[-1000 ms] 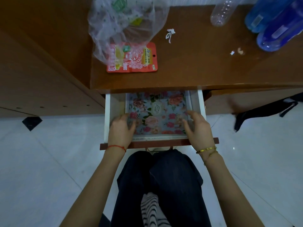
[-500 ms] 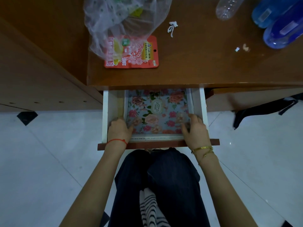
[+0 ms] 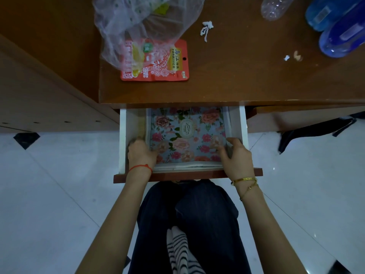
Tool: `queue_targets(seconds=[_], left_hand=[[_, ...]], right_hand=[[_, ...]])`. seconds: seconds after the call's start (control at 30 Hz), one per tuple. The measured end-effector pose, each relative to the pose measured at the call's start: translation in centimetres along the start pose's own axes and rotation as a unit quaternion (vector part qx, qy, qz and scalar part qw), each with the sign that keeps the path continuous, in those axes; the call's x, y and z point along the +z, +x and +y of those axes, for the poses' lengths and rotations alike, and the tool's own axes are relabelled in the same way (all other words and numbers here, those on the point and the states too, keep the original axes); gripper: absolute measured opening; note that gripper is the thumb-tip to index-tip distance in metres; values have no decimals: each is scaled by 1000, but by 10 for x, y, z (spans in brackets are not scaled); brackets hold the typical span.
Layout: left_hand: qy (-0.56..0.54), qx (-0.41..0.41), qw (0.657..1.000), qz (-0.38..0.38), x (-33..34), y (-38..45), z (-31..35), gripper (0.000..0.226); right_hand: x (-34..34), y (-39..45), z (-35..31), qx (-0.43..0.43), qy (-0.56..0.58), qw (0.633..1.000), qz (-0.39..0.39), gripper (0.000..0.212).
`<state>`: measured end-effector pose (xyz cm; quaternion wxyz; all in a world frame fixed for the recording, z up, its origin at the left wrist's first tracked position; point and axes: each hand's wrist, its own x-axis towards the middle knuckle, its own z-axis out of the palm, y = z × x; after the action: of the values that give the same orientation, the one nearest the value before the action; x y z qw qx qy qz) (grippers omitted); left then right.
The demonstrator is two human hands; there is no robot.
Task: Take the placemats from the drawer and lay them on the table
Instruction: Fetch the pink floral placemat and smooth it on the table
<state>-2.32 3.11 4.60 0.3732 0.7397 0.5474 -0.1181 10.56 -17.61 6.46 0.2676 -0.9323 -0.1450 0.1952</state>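
A stack of floral placemats (image 3: 185, 135), pink roses on pale blue, lies flat in the open white drawer (image 3: 122, 135) under the brown wooden table (image 3: 237, 76). White layers show along the stack's near edge. My left hand (image 3: 140, 155) grips the stack's near left corner, fingers curled over its edge. At the near right corner my right hand (image 3: 237, 157) does the same. The fingertips on the pattern look blurred. The back of the stack is hidden under the tabletop.
On the table sit a clear plastic bag (image 3: 146, 20) over a red snack packet (image 3: 167, 64), a paper scrap (image 3: 206, 29), a clear bottle (image 3: 274, 6) and blue bottles (image 3: 341, 32). A black strap (image 3: 316, 129) lies on the white floor at right. My lap is below the drawer front.
Both hands have slid nearer and lower along the stack's sides, and their fingers have curled in over its near corners. The placemats still lie in the drawer.
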Motion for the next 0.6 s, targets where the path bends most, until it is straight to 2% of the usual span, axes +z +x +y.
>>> queue_targets(seconds=[0.1,0.23,0.4,0.53,0.6], left_hand=[[6,-4,1000,-10,0,-1,-6,29],[-23,37,999,25,-5,-9,-17,31],[-152,98,982,52,-19,-29,-17,25],[-344,35,938,29,-34,-52,-19,19],[-404,13,915,13,-46,-67,-21,17]], right_hand=[[0,-1,1,-4,-1,1000,3,38],[0,-4,2,-8,0,1000,-2,38],[-5,-11,-2,-20,14,1000,-1,37],[-12,-21,-3,-19,38,999,-2,38],[-17,-29,-3,-11,45,999,-8,40]])
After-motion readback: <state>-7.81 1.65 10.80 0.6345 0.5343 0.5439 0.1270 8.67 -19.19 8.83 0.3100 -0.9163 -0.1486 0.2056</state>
